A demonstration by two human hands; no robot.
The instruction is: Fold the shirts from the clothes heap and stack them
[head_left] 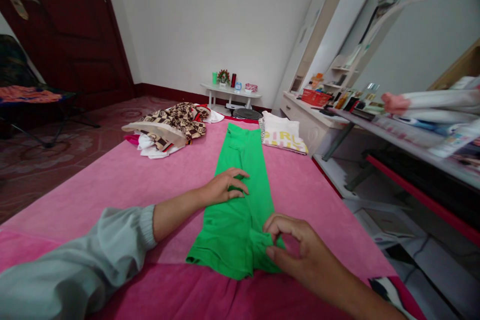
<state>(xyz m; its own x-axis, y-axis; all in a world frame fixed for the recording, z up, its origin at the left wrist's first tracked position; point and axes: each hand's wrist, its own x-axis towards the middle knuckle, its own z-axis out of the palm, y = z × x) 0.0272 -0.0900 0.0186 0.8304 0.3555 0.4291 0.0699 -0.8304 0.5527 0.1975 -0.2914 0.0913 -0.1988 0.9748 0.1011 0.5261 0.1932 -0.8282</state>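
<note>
A green garment point(240, 215) lies lengthwise on the pink bed cover, long and narrow, with wrinkles near its wider front end. My left hand point(227, 187) rests on the middle of it, palm down, fingers apart and slightly bent. At the garment's front right edge, my right hand point(294, 242) curls its fingers and thumb around a bit of the green cloth. A light grey-green sleeve point(108, 250) with a gathered cuff covers my left forearm.
A heap of clothes with a brown checked pattern point(180, 122) sits far left on the pink bed point(150, 195). Folded white clothing with lettering point(283, 132) lies far right. A cluttered desk point(397, 132) flanks the bed's right side; a small white table point(228, 90) stands beyond it.
</note>
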